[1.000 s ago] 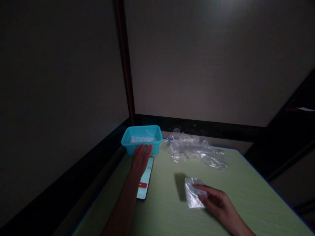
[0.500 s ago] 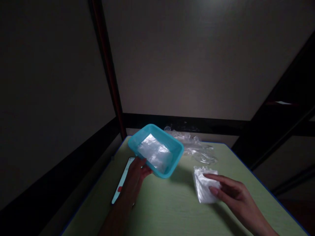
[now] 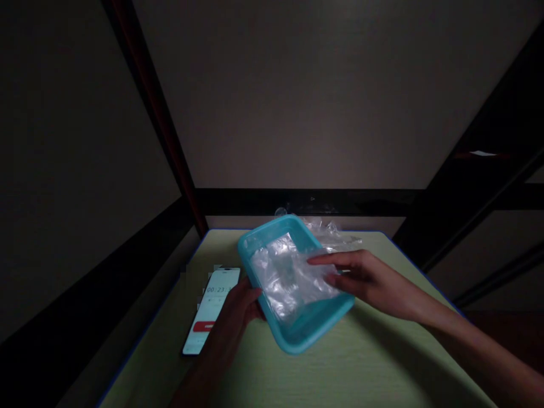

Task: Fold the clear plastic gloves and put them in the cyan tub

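Observation:
My left hand (image 3: 242, 303) grips the near left rim of a turquoise plastic tray (image 3: 297, 340), which is held tilted above the table. Inside the tray lies a folded clear plastic bag (image 3: 276, 283), shiny and flat. Over the tray's right side, my right hand (image 3: 357, 277) pinches a second folded plastic bag (image 3: 312, 280) between thumb and fingers. That bag overlaps the tray's inside; whether it touches the bag lying there I cannot tell.
A phone (image 3: 212, 311) with a lit timer screen lies on the table's left, partly behind my left forearm. Crumpled clear plastic (image 3: 335, 235) lies at the back of the pale green table (image 3: 263, 374). A wall (image 3: 297, 113) stands behind it.
My right hand has carried the folded bag from above the table's right side left and up, over the tray. The tray has turned and shifted right in view. More of the phone shows.

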